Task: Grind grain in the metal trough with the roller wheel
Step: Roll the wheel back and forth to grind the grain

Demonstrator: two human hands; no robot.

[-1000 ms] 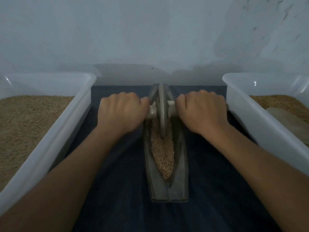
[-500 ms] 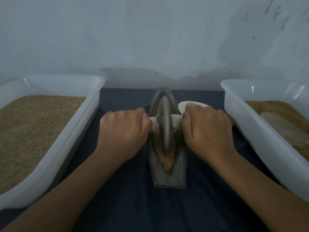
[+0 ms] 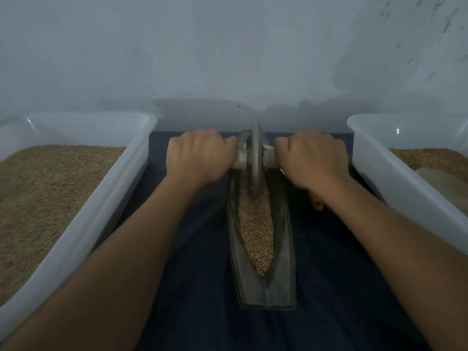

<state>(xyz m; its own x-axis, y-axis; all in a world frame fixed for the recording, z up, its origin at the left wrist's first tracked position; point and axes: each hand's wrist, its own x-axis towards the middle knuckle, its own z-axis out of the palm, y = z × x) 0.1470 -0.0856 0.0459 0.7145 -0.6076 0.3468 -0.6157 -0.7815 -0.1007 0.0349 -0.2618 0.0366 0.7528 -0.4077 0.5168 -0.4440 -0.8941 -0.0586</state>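
Two white plastic tubs flanking the scene: left tub (image 3: 106, 188) along the left edge, heaped with brown grain; right tub (image 3: 395, 178) along the right edge, also holding grain, with a pale flat object (image 3: 445, 188) lying on top, too dim to identify

Between them, a dark blue cloth (image 3: 202, 300) spread over the surface, reaching back to a pale grey wall (image 3: 228, 46)

On the cloth, centred, a long narrow metal trough (image 3: 281, 274), boat-shaped, running from near the viewer away toward the wall, near end squared off

Inside the trough, a tapering bed of grain (image 3: 255, 229), coming to a point at the near end

At the far end of the trough, roller wheel (image 3: 254, 158) standing upright on edge, lower rim down in the grain, pale axle handle (image 3: 268, 155) sticking out to either side

Left hand (image 3: 200, 158) curled into a fist round the left end of the axle, knuckles up, tight against the wheel's left side

Right hand (image 3: 311, 158) likewise wrapped closed round the right end of the axle, knuckles up, close to the wheel's right side

Both forearms stretched forward from the bottom corners, converging on the wheel

Just beside the right wrist, on the cloth between trough and right tub, a small yellowish cylindrical end (image 3: 317, 205), mostly hidden under the arm, not identifiable
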